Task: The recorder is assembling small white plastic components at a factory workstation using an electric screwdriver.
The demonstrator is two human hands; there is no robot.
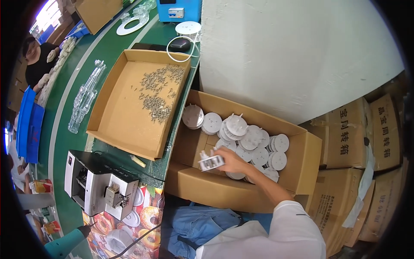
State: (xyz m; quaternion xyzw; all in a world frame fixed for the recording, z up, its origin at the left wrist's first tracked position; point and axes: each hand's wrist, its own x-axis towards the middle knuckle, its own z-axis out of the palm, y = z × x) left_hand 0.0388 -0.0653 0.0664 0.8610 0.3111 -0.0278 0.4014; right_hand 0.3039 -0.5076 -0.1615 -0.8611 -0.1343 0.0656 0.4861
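Beside a green table with pale stripes (112,54), stacked brown cardboard cartons (345,157) are seen, marked with large dark printed characters and smaller, less legible lines. A long open brown cardboard box (228,190) is partly filled with round white plastic discs (279,161). In the right hand (231,160), a pronged white plastic piece (211,162) is pinched over the box's near left part; the left hand is not seen. Lifting or setting down is judged in hand; a steady, level grip would be called for.
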